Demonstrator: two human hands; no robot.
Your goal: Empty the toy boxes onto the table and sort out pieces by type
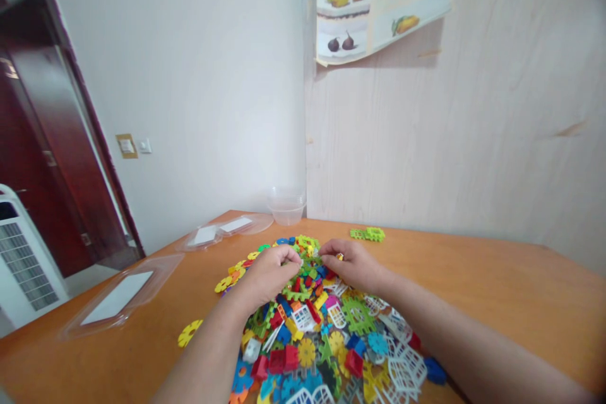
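Over the far part of a heap of plastic building pieces (306, 352), my left hand (271, 273) has its thumb and forefinger pinched together. My right hand (354, 263), with a ring on one finger, faces it from the other side, its fingers also closed at the tips. Green pieces (310, 263) lie between the two sets of fingertips; whatever either hand grips is too small or hidden to name. Nearer in the heap are a green gear-like plate (358, 316), red blocks (283, 360), a yellow flower disc (306, 351) and white lattice pieces (406, 366).
Linked green pieces (368, 234) sit apart at the back of the wooden table (497, 309). Stacked clear tubs (286, 205) stand in the corner by the wall. Clear lids with white labels (118, 297) lie to the left, and a lone yellow disc (190, 332) is beside my left forearm.
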